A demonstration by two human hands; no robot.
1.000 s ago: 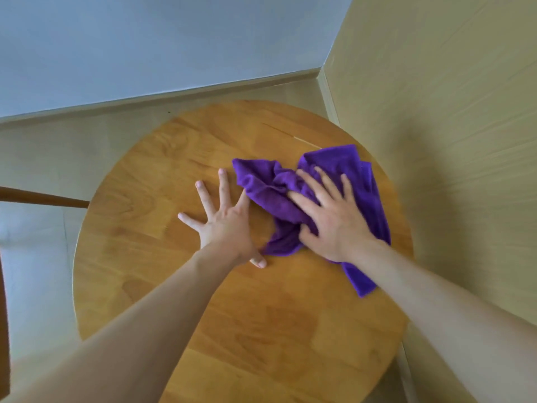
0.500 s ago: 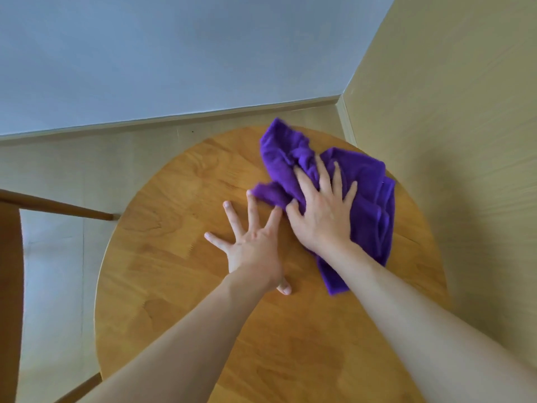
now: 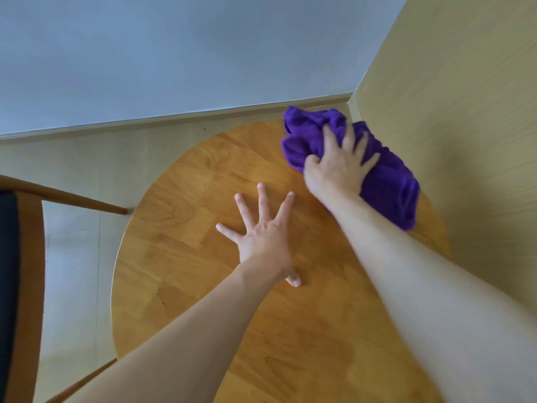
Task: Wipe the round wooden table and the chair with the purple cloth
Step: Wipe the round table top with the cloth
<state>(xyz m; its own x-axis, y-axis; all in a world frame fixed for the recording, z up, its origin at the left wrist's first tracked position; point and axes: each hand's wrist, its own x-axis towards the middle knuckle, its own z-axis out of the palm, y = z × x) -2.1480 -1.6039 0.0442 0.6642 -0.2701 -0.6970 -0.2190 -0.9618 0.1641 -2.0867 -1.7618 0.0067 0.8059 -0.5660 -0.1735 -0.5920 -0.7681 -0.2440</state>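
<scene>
The round wooden table (image 3: 186, 263) fills the middle of the view. A bunched purple cloth (image 3: 389, 181) lies on its far right edge, close to the room corner. My right hand (image 3: 338, 167) presses down on the cloth with fingers curled into its folds. My left hand (image 3: 263, 237) rests flat on the bare tabletop near the centre, fingers spread wide, holding nothing. The chair (image 3: 23, 257) shows at the left edge: a wooden frame with a dark seat, one rail reaching toward the table.
A beige wall (image 3: 465, 112) stands right against the table's right side. A blue-grey wall (image 3: 174, 53) with a baseboard runs behind it. Pale floor (image 3: 72, 271) shows between the chair and the table.
My right hand has pushed the purple cloth away from the table's centre to its far right edge. My left hand stayed flat on the tabletop. More of the chair has come into view.
</scene>
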